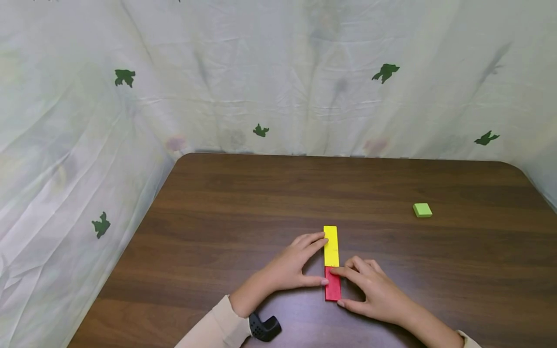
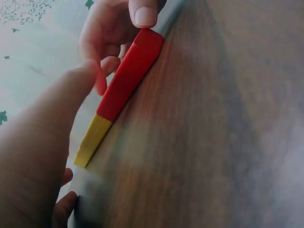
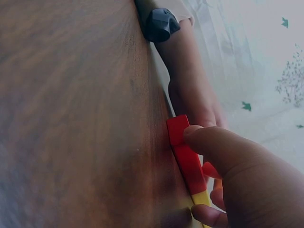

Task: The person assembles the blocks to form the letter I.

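Observation:
A yellow rectangular block [image 1: 331,246] and a red rectangular block [image 1: 333,288] lie end to end in a line on the table, yellow on the far side. From the left, my left hand [image 1: 289,266] touches the yellow block's edge with extended fingertips. Its thumb reaches the left side of the red block. My right hand [image 1: 376,292] holds the red block between index finger, near the joint, and thumb at the near right corner. In the left wrist view the right thumb sits at the end of the red block [image 2: 128,76], with the yellow block [image 2: 92,140] beyond.
A small light green square block [image 1: 422,210] lies alone toward the back right of the brown wooden table [image 1: 243,193]. A pale curtain [image 1: 283,82] with green leaf shapes hangs behind and to the left. A black device [image 1: 265,328] is on the left wrist.

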Demonstrator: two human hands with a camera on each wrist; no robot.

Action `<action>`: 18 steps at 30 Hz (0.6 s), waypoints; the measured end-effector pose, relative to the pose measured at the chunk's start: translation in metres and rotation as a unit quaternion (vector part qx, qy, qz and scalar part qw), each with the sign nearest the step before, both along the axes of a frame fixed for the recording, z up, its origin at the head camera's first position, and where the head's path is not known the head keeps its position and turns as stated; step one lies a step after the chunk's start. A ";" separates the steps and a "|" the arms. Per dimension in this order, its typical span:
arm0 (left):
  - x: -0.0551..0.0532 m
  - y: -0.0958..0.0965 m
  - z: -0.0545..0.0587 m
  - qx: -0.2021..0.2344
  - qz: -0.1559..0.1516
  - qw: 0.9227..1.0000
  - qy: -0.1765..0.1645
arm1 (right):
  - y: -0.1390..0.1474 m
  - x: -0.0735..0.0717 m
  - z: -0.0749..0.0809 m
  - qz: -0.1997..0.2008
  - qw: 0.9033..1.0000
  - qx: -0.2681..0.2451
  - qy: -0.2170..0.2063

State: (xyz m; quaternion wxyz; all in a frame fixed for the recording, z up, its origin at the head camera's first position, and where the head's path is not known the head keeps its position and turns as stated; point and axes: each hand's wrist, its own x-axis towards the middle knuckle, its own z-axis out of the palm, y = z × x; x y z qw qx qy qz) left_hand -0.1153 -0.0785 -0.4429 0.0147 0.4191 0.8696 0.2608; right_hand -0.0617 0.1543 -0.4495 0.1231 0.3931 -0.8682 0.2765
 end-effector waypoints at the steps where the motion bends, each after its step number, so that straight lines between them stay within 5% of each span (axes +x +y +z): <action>1: 0.000 0.000 0.000 -0.002 -0.002 1.000 0.004 | 0.000 0.000 0.000 0.001 1.000 0.000 0.002; 18: 0.003 0.002 -0.001 -0.038 -0.002 0.999 0.013 | 0.001 0.000 -0.001 0.001 1.000 0.008 -0.004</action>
